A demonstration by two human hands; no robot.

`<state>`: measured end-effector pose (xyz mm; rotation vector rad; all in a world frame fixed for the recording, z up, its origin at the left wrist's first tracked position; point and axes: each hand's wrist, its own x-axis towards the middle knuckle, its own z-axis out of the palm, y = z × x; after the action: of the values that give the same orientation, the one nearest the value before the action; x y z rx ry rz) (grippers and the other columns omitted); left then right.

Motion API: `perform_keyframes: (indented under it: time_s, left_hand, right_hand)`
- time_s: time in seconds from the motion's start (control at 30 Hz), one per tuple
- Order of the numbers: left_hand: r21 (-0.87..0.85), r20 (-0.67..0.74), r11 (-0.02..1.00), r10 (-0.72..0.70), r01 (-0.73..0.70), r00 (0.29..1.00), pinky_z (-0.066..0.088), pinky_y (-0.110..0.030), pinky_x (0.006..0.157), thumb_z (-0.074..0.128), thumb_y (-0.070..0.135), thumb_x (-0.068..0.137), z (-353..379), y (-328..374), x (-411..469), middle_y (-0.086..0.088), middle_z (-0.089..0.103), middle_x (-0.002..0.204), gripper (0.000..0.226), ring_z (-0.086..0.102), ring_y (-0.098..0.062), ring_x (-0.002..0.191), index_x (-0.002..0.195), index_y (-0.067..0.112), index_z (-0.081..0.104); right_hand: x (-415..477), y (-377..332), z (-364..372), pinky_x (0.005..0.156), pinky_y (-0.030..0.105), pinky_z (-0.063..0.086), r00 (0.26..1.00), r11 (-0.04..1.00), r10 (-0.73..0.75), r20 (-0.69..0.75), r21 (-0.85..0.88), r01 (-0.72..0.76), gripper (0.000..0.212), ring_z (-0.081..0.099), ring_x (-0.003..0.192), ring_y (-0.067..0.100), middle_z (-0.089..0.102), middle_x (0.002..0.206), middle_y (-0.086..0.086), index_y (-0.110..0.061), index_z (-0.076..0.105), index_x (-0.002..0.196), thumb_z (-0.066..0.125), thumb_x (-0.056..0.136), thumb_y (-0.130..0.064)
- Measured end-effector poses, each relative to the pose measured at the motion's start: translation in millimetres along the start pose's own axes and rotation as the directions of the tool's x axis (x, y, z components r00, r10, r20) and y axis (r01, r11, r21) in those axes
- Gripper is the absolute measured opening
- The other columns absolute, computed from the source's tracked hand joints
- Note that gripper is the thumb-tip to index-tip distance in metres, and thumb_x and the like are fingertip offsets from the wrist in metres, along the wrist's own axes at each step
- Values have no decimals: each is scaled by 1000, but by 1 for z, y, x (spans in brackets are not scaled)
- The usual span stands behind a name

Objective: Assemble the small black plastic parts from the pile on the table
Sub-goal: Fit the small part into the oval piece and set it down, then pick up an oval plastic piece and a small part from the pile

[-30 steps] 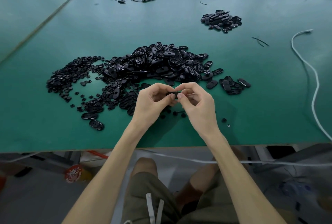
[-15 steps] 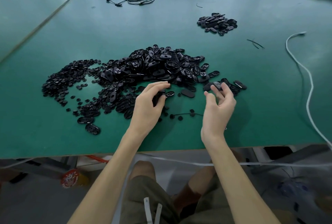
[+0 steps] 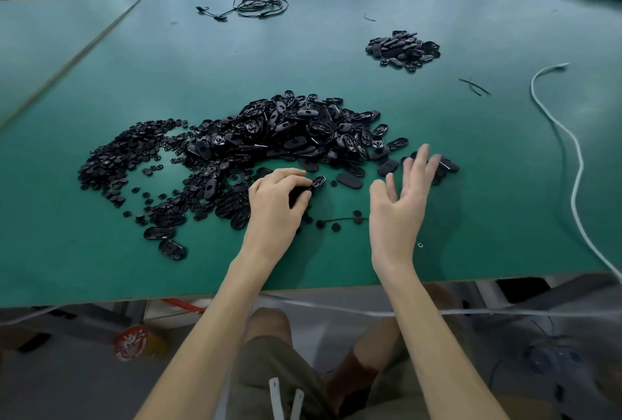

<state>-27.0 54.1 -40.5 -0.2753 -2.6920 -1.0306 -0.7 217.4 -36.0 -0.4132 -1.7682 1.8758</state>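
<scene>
Raised since earlier, right hand is held splayed, empty, at pile's right edge; nearer it, a black part is apparently gripped by left hand.

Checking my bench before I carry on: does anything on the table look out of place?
A tiny ring lies alone near the front edge, apart from the big pile, where it could roll off. A white cable also trails off the table at the right.

Left hand curls palm-down around a black part. Right hand hovers beside it, fingers straight and spread.
</scene>
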Motion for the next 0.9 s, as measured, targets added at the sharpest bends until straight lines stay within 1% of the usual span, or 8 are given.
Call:
perform_keyframes:
  time_s: [0.13,0.2,0.3,0.47,0.53,0.6,0.67,0.9]
  left_hand:
    - [1,-13,1000,-5,6,1000,17,-27,114,72,20,97,0,1,0,4,64,126,14,54,-14,125,109,14,76]
    - [15,-29,1000,2,-2,1000,16,-25,111,70,20,99,0,2,-1,3,64,125,13,54,-14,124,108,12,76]
    - [17,-75,1000,-9,10,997,21,-28,108,63,18,103,-1,4,-1,2,65,122,14,56,-16,121,108,10,73]
    - [-73,-166,997,-42,31,985,45,-46,103,58,13,105,-2,4,-1,3,65,108,15,62,-20,104,106,7,71]
    - [-184,-188,980,-111,75,976,51,-33,90,56,17,106,-4,2,0,3,67,102,15,63,-15,94,104,11,69]
    - [-280,-188,950,-196,139,962,46,-19,73,54,21,106,-5,1,1,4,68,93,15,60,-6,82,99,15,67]
    - [-331,-186,927,-246,175,951,39,-16,66,54,23,105,-4,-1,2,8,66,84,16,56,-3,72,96,17,67]
    - [-342,-204,931,-203,125,958,46,-12,73,62,22,103,-7,0,-1,12,72,90,14,64,-3,82,101,18,75]
  right_hand:
    - [-1,-2,3,110,20,45,985,981,-56,161,-177,85,53,54,132,0,57,149,-5,-16,53,150,60,99,-3]
    - [-4,-2,4,106,25,47,954,936,-98,284,-299,185,35,59,122,5,68,128,-8,-18,67,133,67,99,-11]
    - [-8,0,7,106,30,43,895,863,-113,431,-404,304,21,52,118,8,68,115,-11,-20,74,118,73,97,-21]
    - [-11,2,10,107,33,35,834,769,-100,543,-490,411,23,46,118,14,66,112,-8,-22,75,114,78,92,-30]
    - [-12,4,11,106,32,32,821,744,-119,558,-498,446,24,44,118,14,65,112,-9,-23,74,113,78,92,-32]
    - [-12,5,12,103,28,27,800,716,-115,589,-508,478,25,40,119,12,63,114,-10,-25,74,114,78,92,-37]
    - [-12,7,13,101,26,22,773,663,-101,626,-537,521,28,37,120,12,61,116,-11,-28,75,116,76,92,-42]
    - [-12,10,15,100,30,26,784,632,-106,612,-567,528,11,41,116,16,61,111,-7,-23,74,101,75,95,-31]
